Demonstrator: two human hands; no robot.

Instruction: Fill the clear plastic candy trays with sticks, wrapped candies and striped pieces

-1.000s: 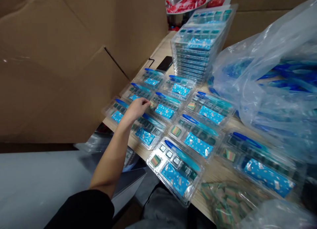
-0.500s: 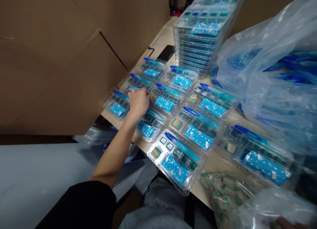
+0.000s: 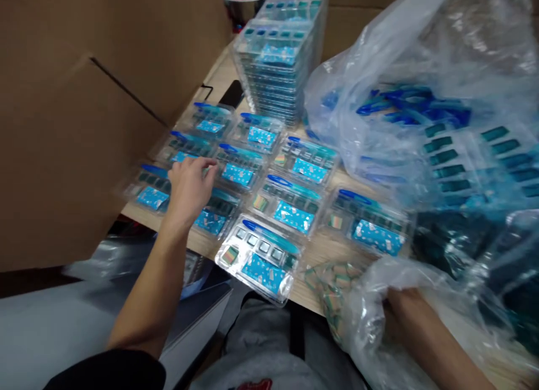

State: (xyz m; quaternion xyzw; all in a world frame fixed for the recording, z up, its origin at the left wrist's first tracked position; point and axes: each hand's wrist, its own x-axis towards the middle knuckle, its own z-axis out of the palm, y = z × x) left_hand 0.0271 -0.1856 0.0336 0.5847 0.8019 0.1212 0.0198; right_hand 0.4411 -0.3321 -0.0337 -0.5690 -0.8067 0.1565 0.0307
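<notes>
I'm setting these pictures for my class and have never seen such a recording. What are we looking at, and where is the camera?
These pictures come from one camera worn on a person's head, looking forward and down, so the arms are the wearer's own. The left hand, slightly blurred, is over clear plastic blister trays laid out on a wooden table; whether it touches one is hard to tell. The right hand grips a clear plastic bag that holds blue items. Beyond the trays stands a tall stack of the same kind, and large cardboard sheets rise to the left.
</notes>
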